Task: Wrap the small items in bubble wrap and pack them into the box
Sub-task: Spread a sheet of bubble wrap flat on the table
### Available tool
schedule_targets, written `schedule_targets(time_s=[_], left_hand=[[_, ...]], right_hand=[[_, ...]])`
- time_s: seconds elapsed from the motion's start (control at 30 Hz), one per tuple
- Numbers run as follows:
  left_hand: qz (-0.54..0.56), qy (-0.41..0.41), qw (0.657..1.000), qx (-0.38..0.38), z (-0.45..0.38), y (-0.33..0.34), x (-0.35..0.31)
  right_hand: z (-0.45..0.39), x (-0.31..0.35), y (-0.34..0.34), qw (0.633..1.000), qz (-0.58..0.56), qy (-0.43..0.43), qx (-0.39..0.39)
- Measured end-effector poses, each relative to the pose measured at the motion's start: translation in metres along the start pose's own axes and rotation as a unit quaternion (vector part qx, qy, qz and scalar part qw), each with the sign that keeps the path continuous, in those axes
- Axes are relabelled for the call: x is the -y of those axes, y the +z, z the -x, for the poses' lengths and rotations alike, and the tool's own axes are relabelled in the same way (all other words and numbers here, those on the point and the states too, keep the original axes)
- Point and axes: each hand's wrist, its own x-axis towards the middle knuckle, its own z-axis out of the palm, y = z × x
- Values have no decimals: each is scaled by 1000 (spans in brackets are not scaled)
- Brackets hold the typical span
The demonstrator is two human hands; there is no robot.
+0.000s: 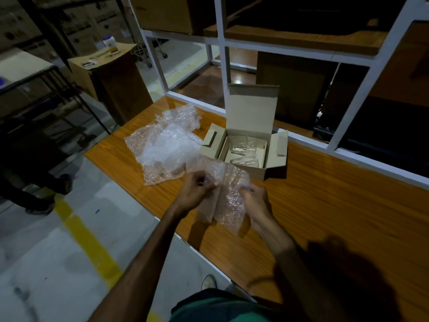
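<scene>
I pinch one wrap sheet (228, 194) in my left hand (197, 190) and right hand (254, 196), lifted off the worktop (325, 205) beside the box (246, 145), ready for wrapping.

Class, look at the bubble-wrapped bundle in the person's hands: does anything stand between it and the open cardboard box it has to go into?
Nothing visible does. The left hand and right hand hold the bundle just in front of the box. Its lid stands upright at the back, its side flaps are spread. Clear items already lie inside.
</scene>
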Motion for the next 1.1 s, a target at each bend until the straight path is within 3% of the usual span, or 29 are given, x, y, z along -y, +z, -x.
schedule_targets(time_s=[0.3, 0.47, 0.73, 0.87, 0.97, 1.1], left_hand=[[-148, -63, 984, -76, -21, -84, -2], [-202, -77, 968, -125, -34, -96, 4], [-362, -66, 906, -207, -40, -76, 43], [-481, -38, 845, -230, -35, -46, 54], [-521, -33, 820, -233, -23, -12, 43], [-502, 9, 856, -120, 4, 54, 42]], right_hand=[[-11, -22, -75, 995, 56, 41, -65], [-9, -41, -103, 993, 73, 42, -85], [11, -57, -128, 970, 192, -21, -146], [22, -59, -125, 951, 272, -50, -139], [25, -60, -121, 944, 290, -67, -144], [25, -59, -119, 919, 348, -65, -173]])
